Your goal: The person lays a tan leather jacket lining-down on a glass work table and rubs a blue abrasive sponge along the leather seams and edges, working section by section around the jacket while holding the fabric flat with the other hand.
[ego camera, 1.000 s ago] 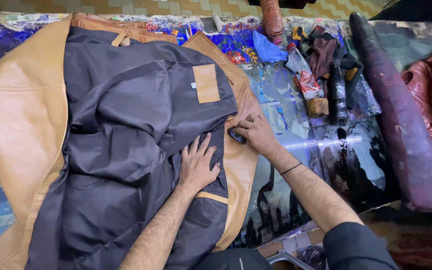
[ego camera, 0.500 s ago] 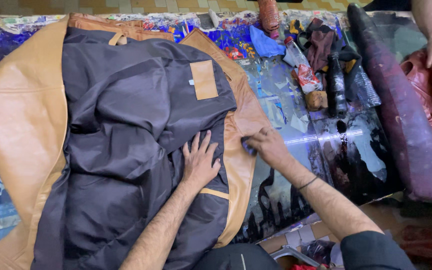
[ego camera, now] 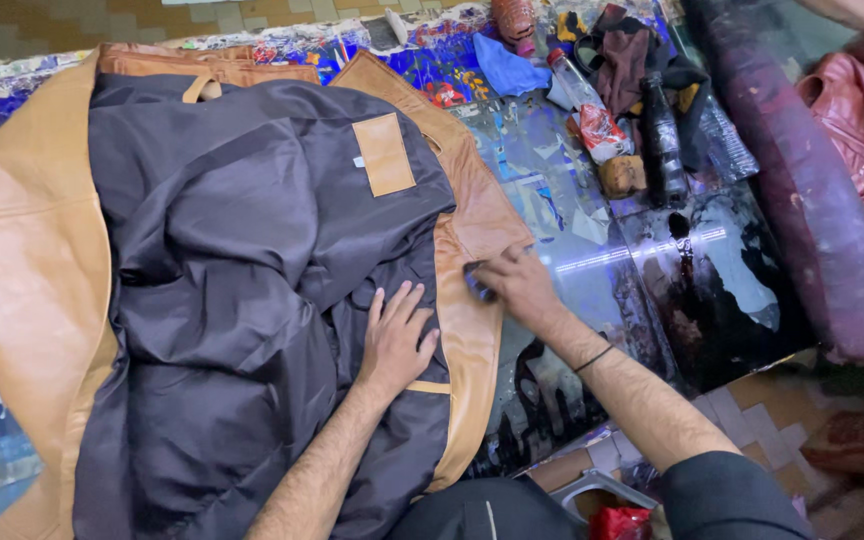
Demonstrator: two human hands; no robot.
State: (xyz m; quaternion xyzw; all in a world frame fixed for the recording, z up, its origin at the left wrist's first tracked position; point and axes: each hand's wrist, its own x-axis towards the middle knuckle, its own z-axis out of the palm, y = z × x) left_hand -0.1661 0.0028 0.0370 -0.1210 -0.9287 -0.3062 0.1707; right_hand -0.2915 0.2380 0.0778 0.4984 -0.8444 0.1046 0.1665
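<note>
**Jacket flat, both hands on the front edge**

The table (ego camera: 592, 215) carries it all: your tan jacket (ego camera: 12, 270) lies open, dark lining (ego camera: 242, 300) up, long axis running away from you. The leather front edge (ego camera: 472, 330) runs just right of your left hand (ego camera: 397, 340) and directly under your right hand (ego camera: 517, 285), so the right is nearer. Left fingers spread flat, pinning lining. Right fingers curl closed round a small dark tool (ego camera: 476, 283), pressed to that strip. Bottles (ego camera: 662, 135) and rags (ego camera: 512, 70) sit beyond, well apart.
</note>
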